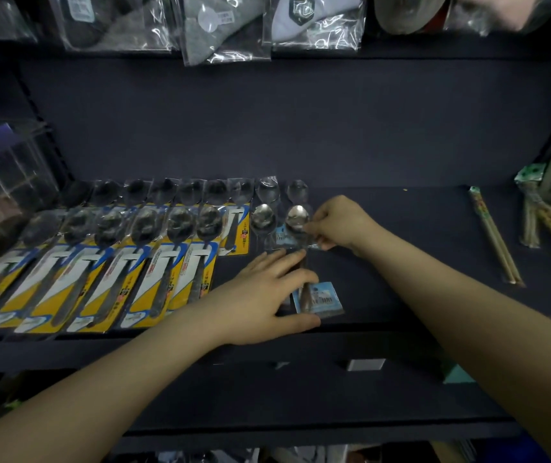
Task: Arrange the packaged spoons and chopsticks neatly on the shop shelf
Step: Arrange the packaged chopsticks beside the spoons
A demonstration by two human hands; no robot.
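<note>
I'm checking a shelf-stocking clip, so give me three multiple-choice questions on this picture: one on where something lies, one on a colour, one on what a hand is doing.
1. Where do the loose chopstick packs lie on the shelf?
A. Far left, under the spoons
B. At the right end, apart from the spoons
C. On the shelf above

2. What is the main colour of the backing cards on the left row of spoon packs?
A. Yellow
B. Red
C. Green

3. What is the right hand doing?
A. Hanging idle off the shelf
B. Pinching the clear spoon pack near the bowl
C. Holding chopsticks

Answers: 1 B, they lie by the shelf's right side with bare shelf between them and the spoons. 2 A, yellow cards with blue and white trim. 3 B, its fingers close on the wrapper while the left hand lies flat over the handle end.
</note>
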